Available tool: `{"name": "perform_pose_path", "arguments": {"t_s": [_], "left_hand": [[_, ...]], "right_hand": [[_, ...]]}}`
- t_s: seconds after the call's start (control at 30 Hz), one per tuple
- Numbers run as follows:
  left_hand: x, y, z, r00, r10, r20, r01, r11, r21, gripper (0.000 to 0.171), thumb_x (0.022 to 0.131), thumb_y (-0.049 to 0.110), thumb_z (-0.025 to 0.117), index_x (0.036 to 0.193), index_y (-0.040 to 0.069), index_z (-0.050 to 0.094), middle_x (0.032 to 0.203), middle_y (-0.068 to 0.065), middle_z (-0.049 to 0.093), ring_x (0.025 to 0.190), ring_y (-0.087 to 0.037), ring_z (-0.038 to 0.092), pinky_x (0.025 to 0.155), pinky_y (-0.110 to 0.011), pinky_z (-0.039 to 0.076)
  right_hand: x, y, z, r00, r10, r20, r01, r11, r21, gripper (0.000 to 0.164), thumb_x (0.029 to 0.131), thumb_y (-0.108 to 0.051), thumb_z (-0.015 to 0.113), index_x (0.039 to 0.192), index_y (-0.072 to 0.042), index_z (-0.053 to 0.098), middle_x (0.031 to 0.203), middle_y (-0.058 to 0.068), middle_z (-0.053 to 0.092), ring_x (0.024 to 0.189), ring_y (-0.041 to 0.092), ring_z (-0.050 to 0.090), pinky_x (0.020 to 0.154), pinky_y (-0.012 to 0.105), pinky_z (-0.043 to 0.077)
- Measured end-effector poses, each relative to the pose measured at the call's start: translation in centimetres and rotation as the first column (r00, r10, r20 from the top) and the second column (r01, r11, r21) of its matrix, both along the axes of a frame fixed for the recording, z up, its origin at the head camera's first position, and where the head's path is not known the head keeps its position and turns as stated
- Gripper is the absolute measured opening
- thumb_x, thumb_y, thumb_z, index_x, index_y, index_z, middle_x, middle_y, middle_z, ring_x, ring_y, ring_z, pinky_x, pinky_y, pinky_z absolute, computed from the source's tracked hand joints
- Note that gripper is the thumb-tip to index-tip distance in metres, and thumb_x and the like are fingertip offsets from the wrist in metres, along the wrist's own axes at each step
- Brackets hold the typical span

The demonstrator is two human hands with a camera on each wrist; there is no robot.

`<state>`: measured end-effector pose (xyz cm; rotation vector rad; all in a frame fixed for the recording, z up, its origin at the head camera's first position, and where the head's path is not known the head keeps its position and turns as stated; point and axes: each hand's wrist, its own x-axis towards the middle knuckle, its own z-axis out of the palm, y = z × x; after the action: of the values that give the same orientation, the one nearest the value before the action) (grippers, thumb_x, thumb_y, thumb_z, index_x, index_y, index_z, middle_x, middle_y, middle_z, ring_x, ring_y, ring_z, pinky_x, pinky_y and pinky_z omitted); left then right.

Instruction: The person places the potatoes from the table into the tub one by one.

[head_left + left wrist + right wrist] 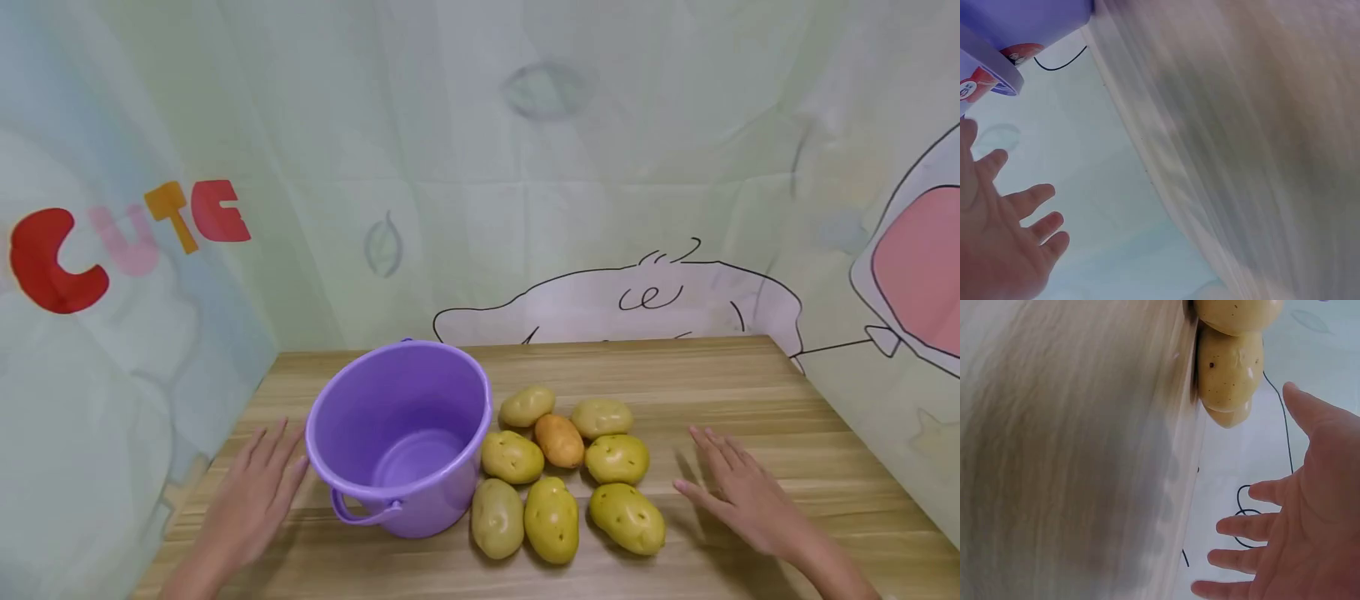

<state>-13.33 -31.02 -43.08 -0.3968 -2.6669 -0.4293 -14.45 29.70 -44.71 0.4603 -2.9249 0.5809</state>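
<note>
A purple bucket (442, 508) with a handle stands upright on the wooden table, and no contents show inside it. Several potatoes (551, 521) lie in a loose group to its right. One of them is a more orange potato (559, 442), in the middle of the group. My left hand (251, 496) is just left of the bucket, fingers spread and holding nothing. To the right of the potatoes, my right hand (750, 500) has its fingers extended, apart from the nearest potato (627, 518). In the right wrist view its palm (1316, 512) is bare.
The wooden table (675, 375) reaches back to a printed cloth (450, 167) that hangs behind it and along both sides. Coloured letters (60, 262) and cartoon outlines decorate the cloth.
</note>
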Motion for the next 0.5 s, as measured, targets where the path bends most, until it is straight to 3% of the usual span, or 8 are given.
{"name": "perform_pose_path", "arguments": {"t_s": [0.17, 0.3, 0.37, 0.43, 0.5], "left_hand": [[-0.3, 0.2, 0.8, 0.999, -0.004, -0.034, 0.009, 0.991, 0.135, 0.048, 0.108, 0.019, 0.042, 0.155, 0.010, 0.035, 0.145, -0.029, 0.044, 0.128, -0.054, 0.038, 0.107, -0.071, 0.027], [-0.4, 0.6, 1.5, 0.998, -0.003, -0.063, 0.017, 0.975, 0.221, 0.046, 0.107, 0.015, 0.042, 0.153, 0.007, 0.038, 0.138, -0.029, 0.050, 0.121, -0.052, 0.044, 0.096, -0.073, 0.036], [-0.5, 0.8, 1.9, 0.997, 0.008, -0.077, 0.012, 0.968, 0.252, 0.044, 0.107, 0.014, 0.042, 0.151, 0.005, 0.040, 0.134, -0.027, 0.053, 0.117, -0.047, 0.049, 0.094, -0.062, 0.044], [-0.5, 1.1, 2.3, 0.996, 0.022, -0.087, 0.004, 0.956, 0.294, 0.042, 0.107, 0.013, 0.042, 0.149, 0.004, 0.043, 0.129, -0.023, 0.057, 0.110, -0.040, 0.054, 0.092, -0.042, 0.051], [-0.6, 1.4, 2.7, 0.995, 0.037, -0.094, -0.003, 0.942, 0.337, 0.041, 0.107, 0.013, 0.043, 0.147, 0.004, 0.045, 0.125, -0.020, 0.060, 0.104, -0.034, 0.058, 0.084, -0.021, 0.050]], "right_hand": [[0.2, -0.3, 0.6, 1.000, 0.011, 0.006, -0.010, 0.998, -0.070, 0.073, 0.098, -0.045, 0.061, 0.151, -0.001, 0.035, 0.147, 0.030, 0.040, 0.129, 0.054, 0.038, 0.100, 0.075, 0.033], [0.5, -0.8, 1.2, 0.998, 0.010, 0.067, -0.001, 0.991, -0.133, 0.068, 0.099, -0.045, 0.060, 0.149, -0.004, 0.039, 0.146, 0.025, 0.043, 0.131, 0.050, 0.038, 0.097, 0.076, 0.035], [0.6, -1.0, 1.5, 0.996, 0.015, 0.086, -0.002, 0.989, -0.145, 0.065, 0.099, -0.045, 0.059, 0.147, -0.005, 0.042, 0.145, 0.023, 0.046, 0.130, 0.048, 0.040, 0.096, 0.075, 0.038], [0.7, -1.4, 1.7, 0.994, 0.019, 0.104, -0.002, 0.988, -0.153, 0.062, 0.099, -0.046, 0.059, 0.145, -0.006, 0.046, 0.141, 0.021, 0.049, 0.125, 0.045, 0.047, 0.092, 0.068, 0.046], [0.7, -1.7, 1.9, 0.992, 0.024, 0.125, -0.003, 0.986, -0.164, 0.059, 0.099, -0.046, 0.060, 0.143, -0.008, 0.049, 0.138, 0.018, 0.053, 0.119, 0.041, 0.053, 0.085, 0.058, 0.054]]}}
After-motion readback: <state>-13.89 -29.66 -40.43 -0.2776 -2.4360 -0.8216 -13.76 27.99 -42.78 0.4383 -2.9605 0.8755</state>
